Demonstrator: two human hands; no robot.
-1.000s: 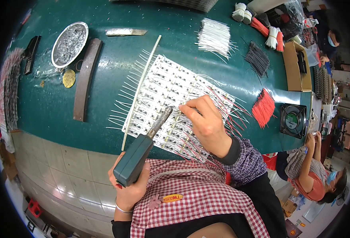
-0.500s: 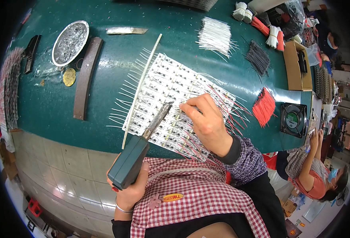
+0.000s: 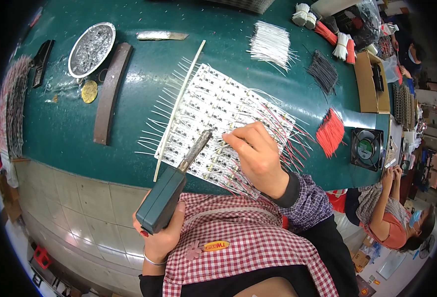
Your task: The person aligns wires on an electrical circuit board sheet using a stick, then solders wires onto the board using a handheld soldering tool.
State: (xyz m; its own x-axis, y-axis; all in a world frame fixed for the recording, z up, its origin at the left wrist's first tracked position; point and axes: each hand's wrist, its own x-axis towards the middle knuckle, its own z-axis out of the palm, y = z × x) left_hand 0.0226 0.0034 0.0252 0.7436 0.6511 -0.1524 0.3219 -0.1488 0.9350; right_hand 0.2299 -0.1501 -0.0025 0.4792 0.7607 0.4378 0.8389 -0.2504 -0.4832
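Soldering iron (image 3: 171, 185): green boxy handle, grey tip on white board (image 3: 213, 106); left hand (image 3: 159, 237) fingers gripping handle.

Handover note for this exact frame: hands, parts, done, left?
Left hand: grips the dark green block-handled soldering iron, tip over the white panel of small circuit boards.
Right hand: pinches at wires on the panel's near edge.
Done: red and white wires lie along the right part.
Left: cannot tell which joints remain. Loose bundle of red wires waits on the green table.

Soldering iron (image 3: 171, 190) tip lifted slightly off LED board (image 3: 213, 114); left hand (image 3: 161, 237) drawn back.
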